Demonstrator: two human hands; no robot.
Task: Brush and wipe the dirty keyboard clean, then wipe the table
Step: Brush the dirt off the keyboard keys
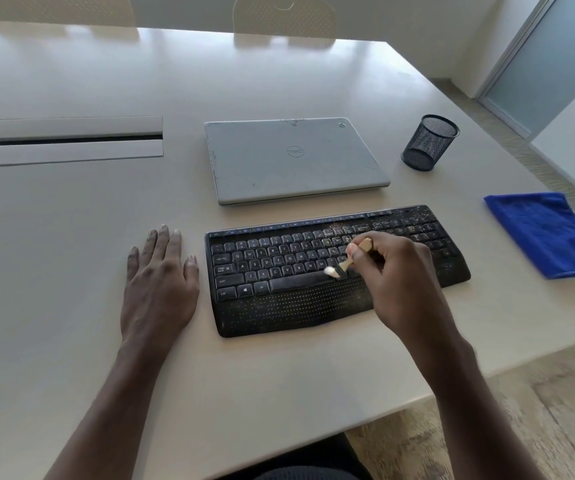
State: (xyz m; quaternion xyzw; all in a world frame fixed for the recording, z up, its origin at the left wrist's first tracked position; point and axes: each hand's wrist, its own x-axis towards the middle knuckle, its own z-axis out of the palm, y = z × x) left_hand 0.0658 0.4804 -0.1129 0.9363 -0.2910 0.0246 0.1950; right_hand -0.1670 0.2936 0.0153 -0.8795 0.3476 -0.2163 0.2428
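From the head camera, the black keyboard [272, 268] lies on the pale table [71, 220], a little right of the middle of the view, its long side tilted slightly up to the right. Pale specks of dirt cover its right part, thickest toward 2 o'clock; the left keys look cleaner. The right hand [397, 275] hovers over the keyboard's right half, fingers and thumb curled round a small wooden-handled brush [345, 263], whose white bristles touch the keys just beside the right end of the space bar. The left hand [159, 282] lies flat on the table at the keyboard's 9 o'clock, fingers straight, holding nothing. At the keyboard's 12 o'clock sits a closed grey laptop [293, 157], at 1 o'clock a black mesh cup [430, 143], and at 3 o'clock a folded blue cloth [546, 233] near the table's edge.
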